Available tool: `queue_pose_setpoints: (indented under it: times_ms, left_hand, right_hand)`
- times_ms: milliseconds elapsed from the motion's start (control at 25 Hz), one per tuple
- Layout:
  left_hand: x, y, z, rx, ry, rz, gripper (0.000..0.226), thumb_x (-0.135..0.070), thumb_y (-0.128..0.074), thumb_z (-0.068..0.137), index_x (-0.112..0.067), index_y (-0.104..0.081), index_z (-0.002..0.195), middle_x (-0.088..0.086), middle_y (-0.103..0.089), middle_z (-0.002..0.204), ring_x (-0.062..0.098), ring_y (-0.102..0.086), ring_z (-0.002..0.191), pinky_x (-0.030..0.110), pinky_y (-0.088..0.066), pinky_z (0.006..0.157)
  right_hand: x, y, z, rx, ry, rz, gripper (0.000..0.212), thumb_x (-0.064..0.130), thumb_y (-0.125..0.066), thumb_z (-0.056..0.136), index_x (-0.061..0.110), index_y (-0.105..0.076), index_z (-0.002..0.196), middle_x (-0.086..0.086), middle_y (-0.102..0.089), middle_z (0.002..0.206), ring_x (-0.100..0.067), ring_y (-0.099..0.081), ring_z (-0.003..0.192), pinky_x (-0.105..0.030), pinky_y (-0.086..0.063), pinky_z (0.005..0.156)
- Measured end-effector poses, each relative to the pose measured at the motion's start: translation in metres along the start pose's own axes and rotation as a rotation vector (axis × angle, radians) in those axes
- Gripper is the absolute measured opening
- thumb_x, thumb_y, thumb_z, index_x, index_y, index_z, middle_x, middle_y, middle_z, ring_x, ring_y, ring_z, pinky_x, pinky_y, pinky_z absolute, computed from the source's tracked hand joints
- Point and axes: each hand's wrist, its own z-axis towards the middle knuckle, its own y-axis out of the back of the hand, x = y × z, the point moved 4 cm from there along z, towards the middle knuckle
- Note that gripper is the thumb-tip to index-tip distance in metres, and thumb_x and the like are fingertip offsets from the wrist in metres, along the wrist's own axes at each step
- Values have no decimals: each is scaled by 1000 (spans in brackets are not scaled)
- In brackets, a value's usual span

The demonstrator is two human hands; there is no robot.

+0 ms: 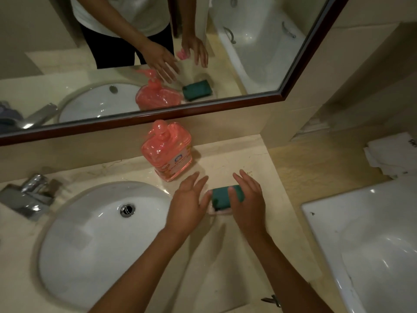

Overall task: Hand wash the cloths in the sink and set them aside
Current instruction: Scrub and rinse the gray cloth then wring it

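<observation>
Both forearms reach up from the near edge toward a small folded stack on the counter (225,256): a green cloth (222,196) lying on a pale pink cloth (220,212), of which only an edge shows beneath. Its long axis runs roughly left to right between the two hands. My right hand (247,199) is the nearer one, resting on the stack's right end with fingers straight and slightly spread, one fingertip laid across the green top; it does not pinch or curl round anything. My left hand (189,199) sits just beside the stack's left end, fingers also spread and relaxed, its thumb side close to the cloth, though I cannot tell whether it touches. So the stack lies directly between the hands, under the right and at the edge of the left. Just beyond the left fingertips stands a pink soap bottle (168,152). Further to the left is the white sink (79,245), holding no cloth, with the chrome tap (29,197) at its far-left rim. By my judgement the washing has not yet started, and the cloths must travel leftward to the sink.
</observation>
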Motion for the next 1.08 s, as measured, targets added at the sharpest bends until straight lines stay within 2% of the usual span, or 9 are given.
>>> queue_pose_setpoints:
  times_ms: [80,200,360,480,720,920,1080]
  left_hand:
    - [0,46,-21,-68,-64,64,47,-38,-53,102,-20,-52,146,8,-41,157,29,-38,144,44,-35,114]
    - [10,110,-57,-154,-18,174,58,-50,-41,100,-22,-45,150,8,-36,160,28,-32,149,50,-30,117]
    - [44,186,-116,-308,59,240,64,-53,-33,97,-17,-50,147,12,-40,158,31,-35,147,51,-30,115]
    - [86,231,-162,-388,171,269,65,-53,-34,97,-16,-49,147,12,-42,157,32,-36,146,51,-29,116]
    - [179,289,-257,-484,402,242,72,-58,-24,96,-16,-47,149,11,-36,160,30,-29,150,49,-25,120]
    - [260,318,-317,-552,549,195,66,-53,-32,98,-12,-52,146,17,-42,155,34,-36,146,54,-33,116]
    - [329,319,-346,-560,691,31,62,-44,-41,96,-9,-52,146,16,-42,156,35,-36,146,53,-34,116]
  right_hand:
    - [43,3,-13,-39,80,58,54,45,-45,93,17,-62,136,1,-54,148,-15,-43,138,-31,-32,110]
    - [103,-5,-36,-53,228,93,55,46,-45,93,14,-63,134,-4,-57,144,-22,-47,137,-36,-37,110]
    - [180,-46,-74,92,361,106,54,50,-43,96,23,-55,142,1,-53,149,-19,-43,141,-41,-37,114]
    - [233,-88,-108,194,453,103,54,49,-41,96,22,-58,140,3,-50,151,-16,-38,144,-38,-31,118]
    - [315,-184,-183,430,547,100,49,42,-47,97,22,-58,140,3,-47,153,-19,-35,146,-40,-28,120]
    - [362,-270,-240,589,605,92,46,41,-49,99,24,-57,141,6,-45,155,-16,-33,147,-30,-20,120]
    - [383,-340,-273,675,622,70,40,31,-54,101,19,-59,139,1,-50,150,-16,-38,142,-26,-25,115]
